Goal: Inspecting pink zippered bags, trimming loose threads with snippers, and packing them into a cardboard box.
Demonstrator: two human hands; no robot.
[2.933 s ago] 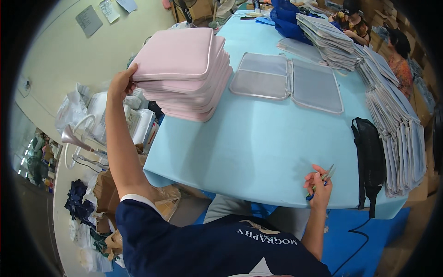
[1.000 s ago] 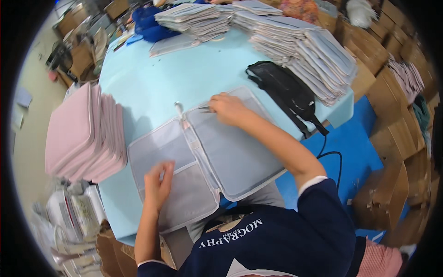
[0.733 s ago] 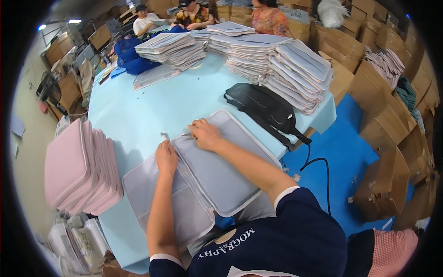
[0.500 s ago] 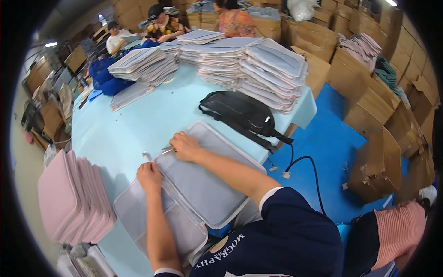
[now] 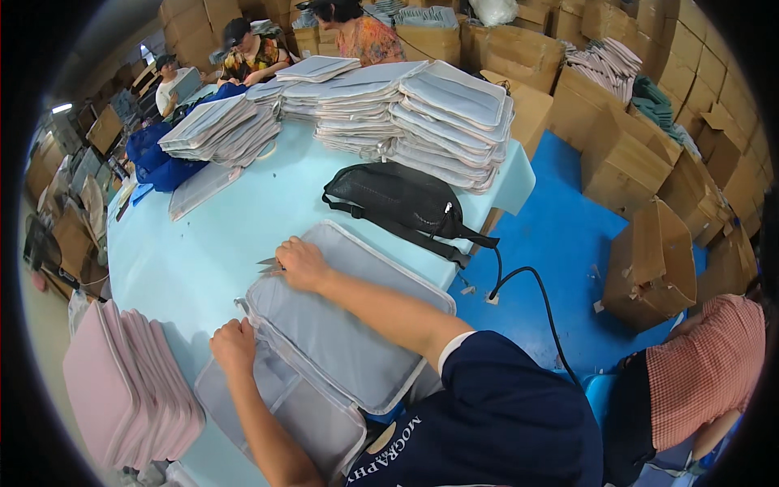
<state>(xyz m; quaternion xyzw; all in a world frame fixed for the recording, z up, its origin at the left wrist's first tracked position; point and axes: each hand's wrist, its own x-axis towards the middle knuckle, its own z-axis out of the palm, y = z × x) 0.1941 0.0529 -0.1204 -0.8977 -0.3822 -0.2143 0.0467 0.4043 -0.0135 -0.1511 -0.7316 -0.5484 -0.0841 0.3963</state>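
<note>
A grey zip pouch [image 5: 349,304] lies spread on the table in front of me, its solid-looking panel to the right and a paler, see-through panel [image 5: 312,402] to the left. My right hand [image 5: 302,264] is closed around small metal scissors [image 5: 270,266], whose blades point left over the pouch's far corner. At the fold's far end, a short zipper end [image 5: 241,304] sticks up. Just nearer than it, my left hand [image 5: 234,345] is closed at the pouch's edge; its fingertips are hidden, so what they pinch does not show.
A black waist bag [image 5: 398,199] lies beyond the pouch, before tall stacks of grey pouches [image 5: 450,114]. Pink folded pouches [image 5: 122,381] stand at the left. Cardboard boxes [image 5: 649,256] line the right. Co-workers sit across the table; another person [image 5: 706,365] bends at the lower right.
My right hand has drawn the scissors away from the zipper end, and their blades now show apart from it. My left hand has shifted slightly nearer me. The whole view has turned a little.
</note>
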